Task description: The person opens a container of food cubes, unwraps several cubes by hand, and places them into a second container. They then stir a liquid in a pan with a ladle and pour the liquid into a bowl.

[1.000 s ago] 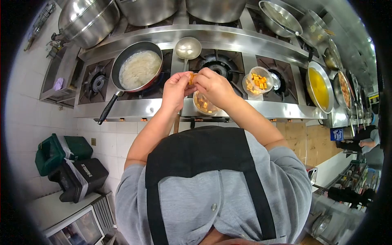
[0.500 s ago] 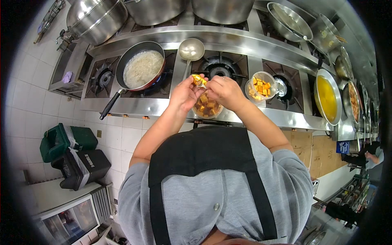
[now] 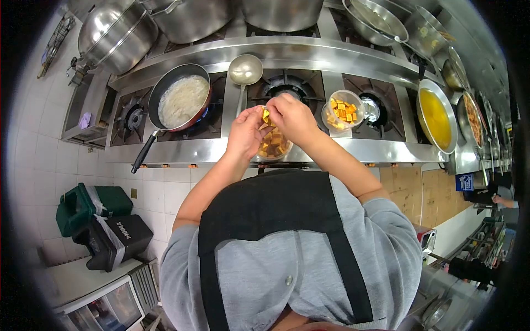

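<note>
My left hand [image 3: 246, 131] pinches a small gold-foil-wrapped cube [image 3: 266, 116] between thumb and fingers. My right hand [image 3: 295, 118] is closed with its fingertips at the foil's right side, pinching at it. Below both hands stands a clear round tub [image 3: 273, 159] holding several brownish-gold cubes; the hands partly cover it. To the right of my right hand, a second clear tub [image 3: 361, 113] contains several shiny gold-wrapped cubes.
A frying pan [image 3: 205, 106] with whitish bubbling contents sits over a blue flame at left. Beside it lies a ladle [image 3: 245, 70]. Yellow liquid [image 3: 435, 118] fills a pan at right. Large steel pots [image 3: 190, 22] line the back; bins [image 3: 113, 234] stand on the floor.
The view has shifted slightly, so the stove appears further left. My right fingers have moved closer around the foil, which now looks more upright between the hands.
</note>
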`<state>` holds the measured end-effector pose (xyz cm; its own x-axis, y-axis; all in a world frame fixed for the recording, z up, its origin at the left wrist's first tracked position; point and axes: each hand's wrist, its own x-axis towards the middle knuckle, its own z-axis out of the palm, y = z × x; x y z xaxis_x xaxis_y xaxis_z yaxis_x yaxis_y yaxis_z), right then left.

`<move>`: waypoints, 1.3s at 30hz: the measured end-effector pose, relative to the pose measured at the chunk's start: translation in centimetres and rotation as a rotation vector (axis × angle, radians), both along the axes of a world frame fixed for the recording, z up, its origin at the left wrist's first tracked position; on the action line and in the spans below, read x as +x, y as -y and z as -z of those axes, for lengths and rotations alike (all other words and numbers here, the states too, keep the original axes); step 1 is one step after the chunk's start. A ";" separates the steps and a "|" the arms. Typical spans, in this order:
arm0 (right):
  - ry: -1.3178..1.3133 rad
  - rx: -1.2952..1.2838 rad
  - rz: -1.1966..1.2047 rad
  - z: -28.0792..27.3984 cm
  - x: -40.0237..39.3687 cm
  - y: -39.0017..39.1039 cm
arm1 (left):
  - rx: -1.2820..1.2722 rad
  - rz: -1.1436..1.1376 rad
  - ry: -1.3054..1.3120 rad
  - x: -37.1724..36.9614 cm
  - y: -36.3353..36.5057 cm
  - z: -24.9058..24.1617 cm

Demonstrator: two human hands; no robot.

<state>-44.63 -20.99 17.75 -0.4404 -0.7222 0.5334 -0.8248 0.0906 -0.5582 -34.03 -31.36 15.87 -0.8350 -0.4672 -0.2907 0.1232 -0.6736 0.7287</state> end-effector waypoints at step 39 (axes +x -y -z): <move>1.189 -0.524 0.301 3.5 -9.1 -7.0 | 0.437 0.407 -0.060 -0.8 0.2 2.9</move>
<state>-53.77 -13.98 14.29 -0.9333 -0.3448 -0.1006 0.1987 -0.2626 -0.9442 -34.83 -31.60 12.94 -0.9426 0.0459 -0.3308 -0.1752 -0.9112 0.3729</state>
